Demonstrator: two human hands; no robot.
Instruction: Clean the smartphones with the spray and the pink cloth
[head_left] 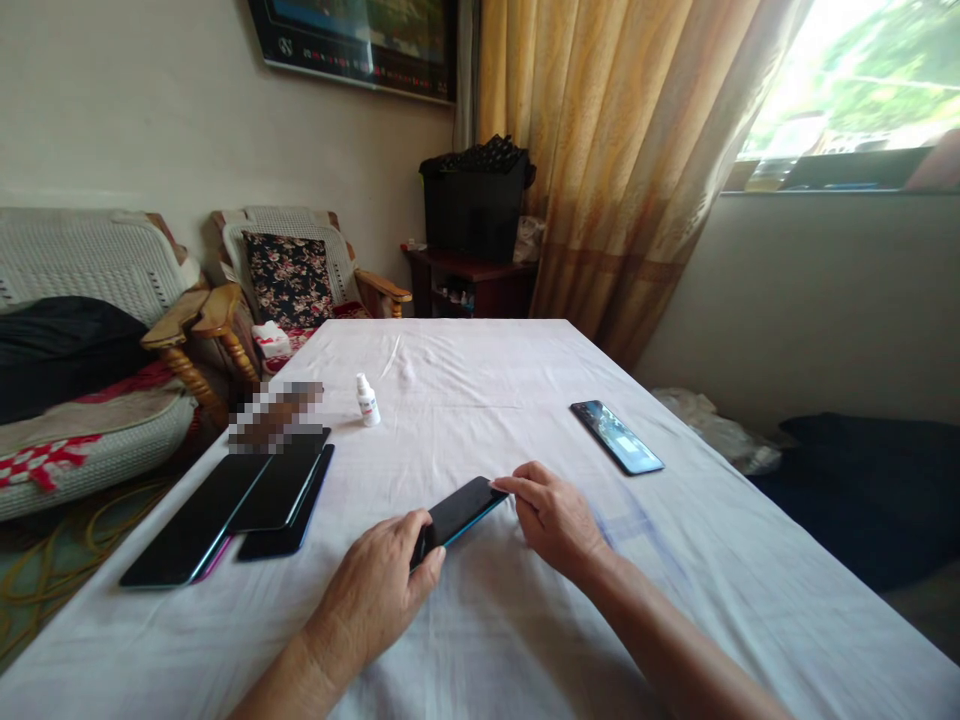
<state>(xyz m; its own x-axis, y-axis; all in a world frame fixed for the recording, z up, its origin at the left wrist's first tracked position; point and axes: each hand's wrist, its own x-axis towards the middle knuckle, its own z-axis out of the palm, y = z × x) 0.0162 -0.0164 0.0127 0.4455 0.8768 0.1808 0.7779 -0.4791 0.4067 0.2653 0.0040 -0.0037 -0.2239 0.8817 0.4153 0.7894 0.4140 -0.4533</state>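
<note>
My left hand [379, 580] is closed around the near end of a smartphone [463, 510] with a dark screen and a blue edge. Its thumb lies along the near side and the fingers over the other. The phone is tilted a little above the white tablecloth. At the phone's far end is my right hand [551, 510], index fingertip on the glass and the other fingers curled in. Something small and pale shows at that fingertip; I cannot tell what it is.
Another smartphone [619, 437] with a lit screen lies on the tablecloth [480, 370] to the right. A small white bottle [367, 402] stands at the left, beyond several stacked dark phones or tablets [202, 520]. Next to these is a blurred-out brown item [277, 415]. Armchairs [289, 260] flank the table.
</note>
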